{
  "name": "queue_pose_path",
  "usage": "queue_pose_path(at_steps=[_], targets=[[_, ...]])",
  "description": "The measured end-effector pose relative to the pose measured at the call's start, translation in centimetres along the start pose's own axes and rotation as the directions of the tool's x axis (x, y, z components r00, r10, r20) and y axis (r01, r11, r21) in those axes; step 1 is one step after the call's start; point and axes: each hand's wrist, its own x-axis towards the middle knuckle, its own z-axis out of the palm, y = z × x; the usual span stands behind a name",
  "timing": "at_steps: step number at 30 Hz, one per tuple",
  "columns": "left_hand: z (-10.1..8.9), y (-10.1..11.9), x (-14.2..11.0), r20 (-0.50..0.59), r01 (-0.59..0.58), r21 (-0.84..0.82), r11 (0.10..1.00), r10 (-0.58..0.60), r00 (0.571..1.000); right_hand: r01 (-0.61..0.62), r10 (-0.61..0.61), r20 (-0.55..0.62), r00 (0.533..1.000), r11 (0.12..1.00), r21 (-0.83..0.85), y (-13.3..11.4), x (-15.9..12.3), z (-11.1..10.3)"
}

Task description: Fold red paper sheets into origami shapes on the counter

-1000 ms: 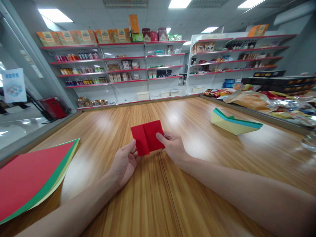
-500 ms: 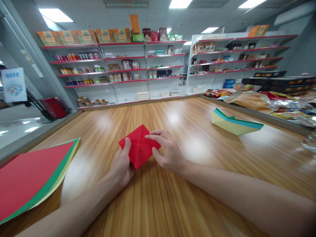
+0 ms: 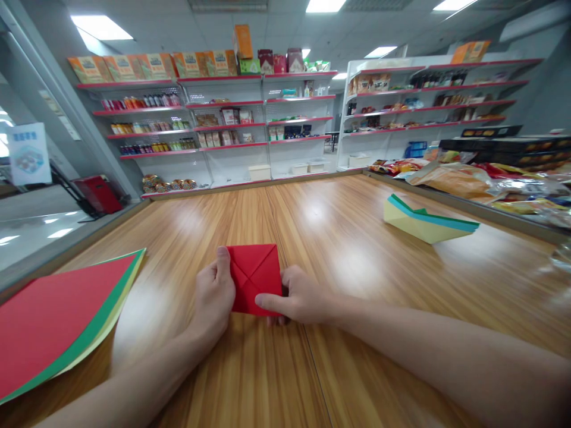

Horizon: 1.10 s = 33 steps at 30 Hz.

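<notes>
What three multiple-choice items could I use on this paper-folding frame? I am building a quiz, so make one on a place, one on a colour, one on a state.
1. Where does the stack of coloured sheets lie?
A. at the table's left edge
B. on a shelf
C. under the right hand

2. What colour is the folded paper between the hands?
A. green
B. red
C. yellow

3. How is the folded paper held?
A. lifted high off the table
B. untouched
C. both hands on it, low at the table

Answers:
1 A: the stack of coloured sheets lies on the table at its left edge.
2 B: the folded paper is red.
3 C: the left hand touches its left side and the right hand its lower right corner, low at the table.
</notes>
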Motion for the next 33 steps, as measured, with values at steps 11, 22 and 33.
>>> queue_pose_path(at_steps=[11, 22, 33], targets=[[0.1, 0.6, 0.0, -0.038, -0.025, 0.091, 0.995, 0.028, 0.999, 0.039, -0.039, 0.002, 0.999, 0.995, -0.093, -0.5, -0.4, 1.1], [1.1, 1.0, 0.2, 0.327, 0.191, -0.273, 0.943, -0.096, 0.940, 0.099, -0.014, -0.539, 0.842, 0.987, 0.129, 1.8, 2.2, -2.5], [0.6, 1.0, -0.1, 0.428, 0.206, -0.200, 0.958, -0.104, 0.898, -0.022, 0.072, -0.376, 0.924, 0.990, 0.137, 2.0, 2.3, -2.6]])
